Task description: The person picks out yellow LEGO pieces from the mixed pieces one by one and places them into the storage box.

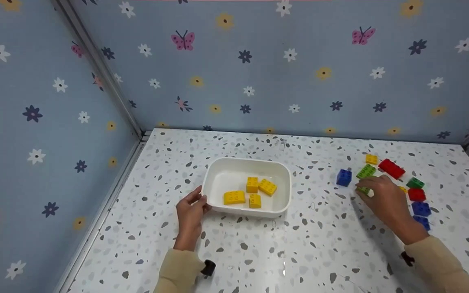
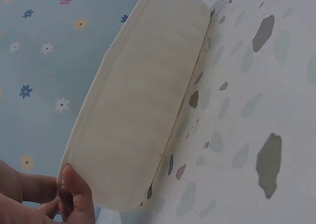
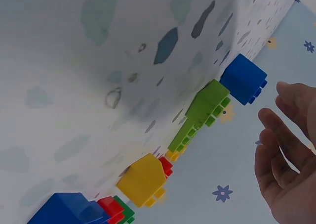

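At the front left corner of a white plastic tub (image 1: 246,210), my left hand (image 1: 191,211) pinches the rim between thumb and fingers. In the left wrist view the thumb lies against the tub's outer wall (image 2: 133,100). Several yellow toy bricks (image 1: 234,197) lie inside the tub. My right hand (image 1: 385,199) hovers over a light green brick (image 1: 363,190) at the right, its fingers partly hiding it. The right wrist view shows loosely bent fingers holding nothing, apart from the green bricks (image 3: 205,105) and a blue brick (image 3: 243,79).
Around the right hand lie a second light green brick (image 1: 366,171), a blue one (image 1: 344,178), a yellow one (image 1: 371,159), a long red brick (image 1: 391,169), a dark green brick (image 1: 415,183), and more red and blue ones. Patterned walls (image 1: 267,81) border the speckled table (image 1: 259,252).
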A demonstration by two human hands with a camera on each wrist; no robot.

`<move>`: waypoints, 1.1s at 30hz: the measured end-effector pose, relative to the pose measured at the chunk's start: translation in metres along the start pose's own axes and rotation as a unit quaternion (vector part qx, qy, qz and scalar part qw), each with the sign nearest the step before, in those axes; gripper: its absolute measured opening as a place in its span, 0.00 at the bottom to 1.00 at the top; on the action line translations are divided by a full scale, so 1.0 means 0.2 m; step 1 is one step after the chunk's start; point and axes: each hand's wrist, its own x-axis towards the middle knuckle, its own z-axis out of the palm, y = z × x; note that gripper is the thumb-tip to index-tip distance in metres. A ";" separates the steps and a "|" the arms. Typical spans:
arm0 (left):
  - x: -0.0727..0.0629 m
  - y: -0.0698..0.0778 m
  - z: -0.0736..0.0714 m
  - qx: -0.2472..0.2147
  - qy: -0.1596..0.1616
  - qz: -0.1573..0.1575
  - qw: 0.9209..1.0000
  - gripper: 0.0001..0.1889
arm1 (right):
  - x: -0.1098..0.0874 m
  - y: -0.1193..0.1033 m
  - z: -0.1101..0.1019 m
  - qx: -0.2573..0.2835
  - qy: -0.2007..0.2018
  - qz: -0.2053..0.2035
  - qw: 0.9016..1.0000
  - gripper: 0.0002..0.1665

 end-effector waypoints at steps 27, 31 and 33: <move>0.00 0.00 -0.01 -0.032 -0.009 0.007 0.999 0.22 | -0.07 0.16 -0.04 -0.036 -0.006 0.022 0.999 0.15; 0.00 0.00 0.00 -0.025 -0.009 0.007 1.000 0.22 | -0.07 0.19 -0.05 -0.039 -0.006 0.025 0.999 0.16; 0.00 0.00 0.00 -0.023 -0.010 0.007 1.000 0.22 | -0.07 0.20 -0.05 -0.042 -0.004 0.027 0.999 0.16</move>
